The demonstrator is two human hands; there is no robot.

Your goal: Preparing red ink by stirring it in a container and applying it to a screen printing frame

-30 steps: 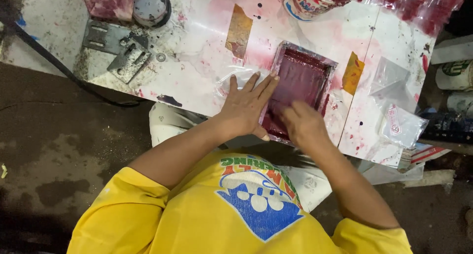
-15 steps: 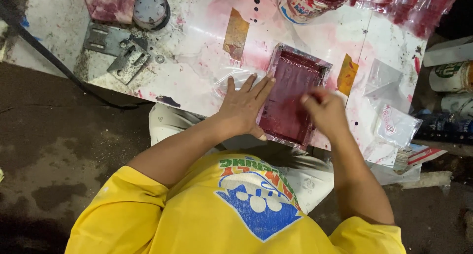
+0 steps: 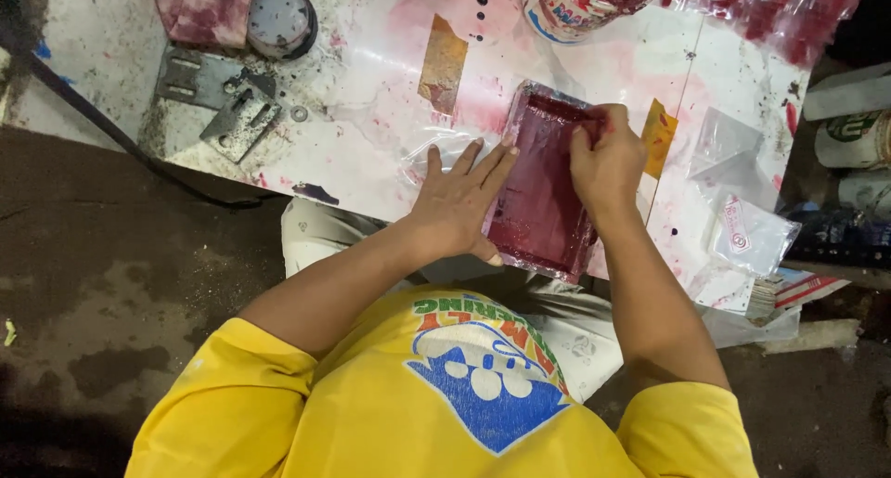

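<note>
Printing seems the step in hand: we press our left hand (image 3: 461, 200), fingers spread flat, on the near left edge of the red-stained screen frame (image 3: 546, 183) lying on the white table (image 3: 353, 88), while our right hand (image 3: 608, 158), curled shut around something we cannot make out, sits at the frame's far end. A stroke toward us would need steady pressure. Clear plastic bags (image 3: 742, 190) crowd the right; the paint tub (image 3: 580, 5) stands just beyond; the table's near edge is close.
</note>
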